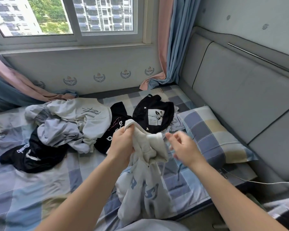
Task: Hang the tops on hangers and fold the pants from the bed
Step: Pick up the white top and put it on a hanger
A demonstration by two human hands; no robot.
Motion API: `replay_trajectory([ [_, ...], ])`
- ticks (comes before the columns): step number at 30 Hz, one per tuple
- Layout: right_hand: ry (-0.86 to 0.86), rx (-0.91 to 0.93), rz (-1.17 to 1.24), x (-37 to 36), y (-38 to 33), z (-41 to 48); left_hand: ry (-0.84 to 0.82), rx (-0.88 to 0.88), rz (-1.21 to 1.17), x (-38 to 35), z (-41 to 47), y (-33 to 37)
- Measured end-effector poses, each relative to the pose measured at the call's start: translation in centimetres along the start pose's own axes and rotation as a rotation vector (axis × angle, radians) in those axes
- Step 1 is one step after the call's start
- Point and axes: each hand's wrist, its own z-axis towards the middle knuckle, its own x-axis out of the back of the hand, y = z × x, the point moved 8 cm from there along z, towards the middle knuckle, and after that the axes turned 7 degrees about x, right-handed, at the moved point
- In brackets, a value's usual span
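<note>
My left hand [122,142] grips the white hoodie [145,185], my blurred right hand [182,145] seems open and empty, and the pile [90,117] on the bed [40,189] lies unsorted.

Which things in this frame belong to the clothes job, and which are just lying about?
Job: blue-printed white top gripped by the left hand; right hand open beside it; on the bed, scribble-print white top, pale grey garment, black top with square print, black lettered top.
Lying about: checked pillow, curtain, white cable.
</note>
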Motion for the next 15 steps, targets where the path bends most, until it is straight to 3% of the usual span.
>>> replay_trajectory([
  [2, -0.288, -0.369, 0.07, -3.7, 3.4, -1.8, -0.015, 0.01, -0.036, -0.3, -0.5, -0.2],
  [4, -0.488, -0.538, 0.182, -6.7, 4.7, -3.1, -0.041, 0.025, -0.039, -1.0, -1.0, -0.6],
  [5, -0.505, -0.57, 0.264, -7.6, 4.8, -3.0, -0.046, 0.027, -0.034, -1.3, -1.3, -0.8],
  [11, -0.229, -0.678, 0.677, -9.7, 6.3, -1.1, -0.176, 0.054, -0.061, -1.9, -1.8, -1.0],
  [15, -0.046, -0.785, 1.004, -9.2, 7.4, -0.5, -0.169, 0.007, 0.103, -0.6, -0.6, -1.1],
])
